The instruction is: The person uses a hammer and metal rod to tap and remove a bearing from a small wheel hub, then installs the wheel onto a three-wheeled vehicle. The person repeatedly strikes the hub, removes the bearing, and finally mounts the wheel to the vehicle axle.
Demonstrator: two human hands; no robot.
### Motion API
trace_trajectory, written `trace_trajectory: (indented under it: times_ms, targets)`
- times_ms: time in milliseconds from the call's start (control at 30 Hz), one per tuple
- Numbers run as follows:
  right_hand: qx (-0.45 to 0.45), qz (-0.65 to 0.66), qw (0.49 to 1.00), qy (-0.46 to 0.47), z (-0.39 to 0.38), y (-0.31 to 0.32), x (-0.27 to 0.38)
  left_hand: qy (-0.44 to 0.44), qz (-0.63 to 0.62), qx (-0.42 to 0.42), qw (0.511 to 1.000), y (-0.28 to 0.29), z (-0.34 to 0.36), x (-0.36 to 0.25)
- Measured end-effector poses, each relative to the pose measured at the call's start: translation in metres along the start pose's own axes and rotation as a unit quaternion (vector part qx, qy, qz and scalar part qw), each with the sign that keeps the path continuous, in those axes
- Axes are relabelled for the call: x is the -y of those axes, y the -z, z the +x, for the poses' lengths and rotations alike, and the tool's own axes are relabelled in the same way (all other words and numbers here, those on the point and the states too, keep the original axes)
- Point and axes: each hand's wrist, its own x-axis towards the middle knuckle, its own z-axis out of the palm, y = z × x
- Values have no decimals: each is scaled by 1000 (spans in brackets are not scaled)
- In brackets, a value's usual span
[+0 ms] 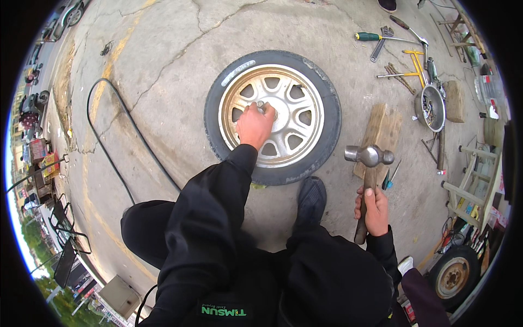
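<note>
A wheel lies flat on the concrete, with a black tyre (316, 152) and a worn silver steel rim (291, 136) with rust-brown patches. My left hand (254, 124) is closed on a short metal piece (261, 105) at the rim's centre, partly hidden by my fingers. My right hand (373, 210) is wrapped round the handle of a ball-peen hammer (368, 155), held upright with its steel head over a wooden block (381, 125) to the right of the wheel.
Hand tools (414, 71), a steel bowl of parts (429, 106), a ladder (474, 185) and a spare wheel (452, 275) lie or stand at right. A black hose (125, 131) loops at left. Another person's foot (406, 265) shows at lower right. My dark shoe (310, 199) is beside the tyre.
</note>
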Motion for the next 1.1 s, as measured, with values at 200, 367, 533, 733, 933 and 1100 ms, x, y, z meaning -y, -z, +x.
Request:
trace_trajectory:
  times_ms: [200, 367, 533, 733, 933, 1100]
  targets:
    - [213, 43, 976, 12, 95, -98, 79, -69, -35, -3, 997, 0, -2, 6]
    - [148, -2, 989, 10, 95, -142, 79, -112, -18, -40, 993, -14, 1, 15]
    - [190, 7, 982, -12, 91, -145, 85, -161, 1, -43, 986, -21, 6, 26]
    - [94, -35, 988, 119, 90, -135, 108, -162, 12, -75, 984, -25, 5, 26]
    - [177, -171, 968, 45, 88, -164, 104, -145, -20, -58, 988, -17, 2, 26]
    - [135, -197, 957, 164, 91, -160, 104, -183, 4, -74, 980, -23, 4, 29]
